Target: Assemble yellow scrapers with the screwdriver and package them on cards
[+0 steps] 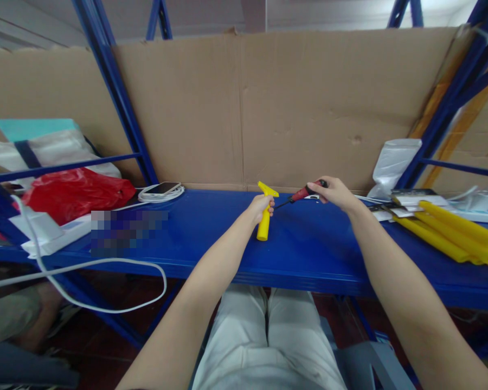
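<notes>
My left hand (262,207) is wrapped round a yellow T-shaped plastic handle (263,230), its crosspiece up and its round grip end pointing down over the blue shelf top (211,222). In my right hand (334,192) is a screwdriver (301,193) with a red and black grip. The screwdriver's dark shaft points left and down, and its tip is at the yellow handle beside my left fingers. Whether the tip touches the handle or sits in a screw is too small to tell.
Several yellow tubular pieces (459,233) lie at the right, near a clear plastic bag (392,165). At the left are a red plastic bag (79,192), a phone (165,188) by a coiled white cable (146,195), and a white power strip (65,238). Cardboard (179,108) stands behind.
</notes>
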Tool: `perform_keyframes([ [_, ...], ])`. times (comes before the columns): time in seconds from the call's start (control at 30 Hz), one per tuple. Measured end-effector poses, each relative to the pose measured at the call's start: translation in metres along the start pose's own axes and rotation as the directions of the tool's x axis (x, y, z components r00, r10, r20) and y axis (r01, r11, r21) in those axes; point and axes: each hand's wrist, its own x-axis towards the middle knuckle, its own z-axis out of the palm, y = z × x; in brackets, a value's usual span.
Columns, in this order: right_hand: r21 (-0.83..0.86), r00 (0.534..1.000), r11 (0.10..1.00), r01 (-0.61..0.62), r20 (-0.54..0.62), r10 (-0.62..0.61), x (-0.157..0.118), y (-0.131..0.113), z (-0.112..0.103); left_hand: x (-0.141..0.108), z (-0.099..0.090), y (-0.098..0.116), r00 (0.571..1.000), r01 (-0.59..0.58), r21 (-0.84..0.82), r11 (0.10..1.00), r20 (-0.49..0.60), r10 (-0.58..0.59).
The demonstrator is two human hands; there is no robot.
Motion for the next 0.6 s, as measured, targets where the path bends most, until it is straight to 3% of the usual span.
perform_keyframes([
  [0.23, 0.386, 0.954, 0.915, 0.116, -0.298, 0.005, 0.016, 0.013, 0.006, 0.002, -0.003, -0.001, 1.000, 0.013, -0.012, 1.000, 0.001, -0.013],
  [0.4, 0.429, 0.886, 0.869, 0.248, -0.463, -0.024, 0.019, 0.016, 0.007, 0.004, -0.004, -0.002, 1.000, 0.029, -0.001, 1.000, -0.005, -0.029],
  [0.6, 0.433, 0.865, 0.842, 0.322, -0.497, -0.076, 0.020, 0.017, 0.010, 0.006, -0.006, -0.003, 1.000, 0.020, -0.004, 1.000, 0.012, -0.020],
])
